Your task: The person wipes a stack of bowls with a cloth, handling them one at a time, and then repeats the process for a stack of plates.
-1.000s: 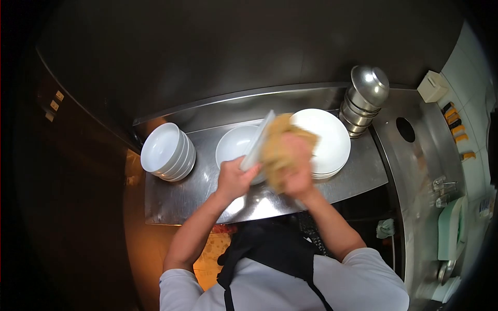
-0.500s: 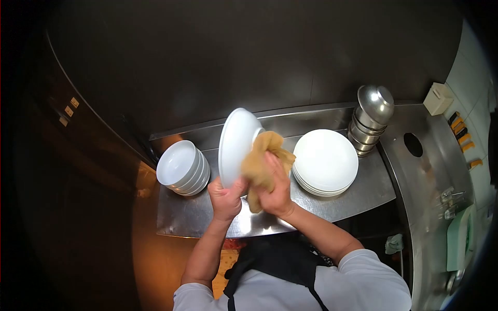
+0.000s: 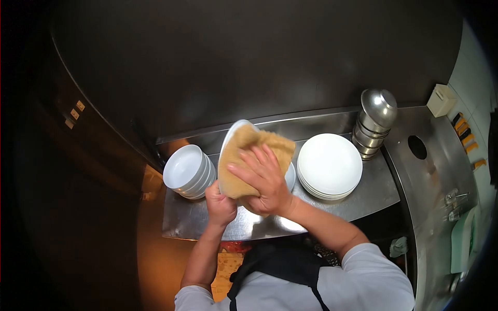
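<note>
A white bowl is tilted on its side above the counter, mostly covered by a tan cloth. My left hand grips the bowl's lower rim, thumb against it. My right hand presses the cloth onto the bowl's outer side, its fingers slightly spread over the fabric. To the left of my hands stands a stack of white bowls. On the right is a stack of white plates. Part of another white dish shows behind my right hand.
Stacked metal bowls stand at the back right of the steel counter. Further right is a steel surface with a round hole. Yellow-and-black handles line the right wall, near a white box. A dark wall rises behind.
The cloth has spread over the bowl's outer side, and my right hand has moved left and flattened against it. The bowl sits slightly lower in view. The whole view has shifted a little.
</note>
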Available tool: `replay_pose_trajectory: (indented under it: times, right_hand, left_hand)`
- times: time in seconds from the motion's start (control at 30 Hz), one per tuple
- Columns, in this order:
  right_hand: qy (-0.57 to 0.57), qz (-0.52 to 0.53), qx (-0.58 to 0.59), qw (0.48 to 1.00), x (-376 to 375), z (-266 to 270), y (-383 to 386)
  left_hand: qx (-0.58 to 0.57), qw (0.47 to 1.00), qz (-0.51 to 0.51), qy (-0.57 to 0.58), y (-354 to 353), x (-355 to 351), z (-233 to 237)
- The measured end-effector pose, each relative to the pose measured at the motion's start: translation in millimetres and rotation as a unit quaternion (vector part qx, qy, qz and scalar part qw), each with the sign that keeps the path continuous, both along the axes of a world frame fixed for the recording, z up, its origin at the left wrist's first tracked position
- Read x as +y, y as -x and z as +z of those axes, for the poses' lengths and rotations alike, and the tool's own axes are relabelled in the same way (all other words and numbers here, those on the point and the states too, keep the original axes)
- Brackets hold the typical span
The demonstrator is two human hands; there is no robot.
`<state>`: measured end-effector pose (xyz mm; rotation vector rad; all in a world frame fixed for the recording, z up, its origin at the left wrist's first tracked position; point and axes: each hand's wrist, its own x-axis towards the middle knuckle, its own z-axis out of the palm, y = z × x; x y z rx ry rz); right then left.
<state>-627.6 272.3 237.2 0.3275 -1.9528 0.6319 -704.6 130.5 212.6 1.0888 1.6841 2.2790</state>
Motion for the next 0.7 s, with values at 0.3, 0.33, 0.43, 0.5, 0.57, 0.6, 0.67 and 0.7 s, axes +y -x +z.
replay_pose_trajectory:
  times: [0.3, 0.33, 0.43, 0.5, 0.57, 0.6, 0.67, 0.7]
  right_hand:
    - [0.485, 0.340, -0.237, 0.770, 113.5, 25.6, 49.4]
    - [0.545, 0.390, -0.219, 0.709, 114.6, 5.1, 50.0]
    - [0.645, 0.432, -0.183, 0.604, 92.9, -56.8, 49.2]
    - [0.662, 0.407, -0.185, 0.602, 78.1, -60.3, 37.6]
    - [0.678, 0.386, -0.192, 0.595, 72.7, -46.9, 25.0]
    - [0.671, 0.375, -0.198, 0.608, 75.0, -37.0, 20.2]
    - [0.654, 0.353, -0.213, 0.634, 80.4, -12.9, 10.0]
    - [0.642, 0.336, -0.231, 0.650, 80.9, 1.2, 4.6]
  left_hand:
    - [-0.037, 0.996, -0.059, -0.052, -27.9, -32.9, 40.1]
    - [-0.053, 0.993, -0.059, -0.093, -23.6, -34.1, 37.4]
    - [-0.116, 0.973, -0.037, -0.198, -7.4, -28.7, 20.8]
    - [-0.147, 0.962, -0.036, -0.229, -2.4, -27.7, 15.3]
    - [-0.164, 0.958, -0.054, -0.231, -3.4, -28.3, 11.5]
    - [-0.172, 0.955, -0.063, -0.233, -3.2, -28.4, 11.1]
    - [-0.180, 0.949, -0.176, -0.189, 15.1, -39.8, 28.2]
    - [-0.183, 0.941, -0.231, -0.166, 24.2, -45.8, 35.3]
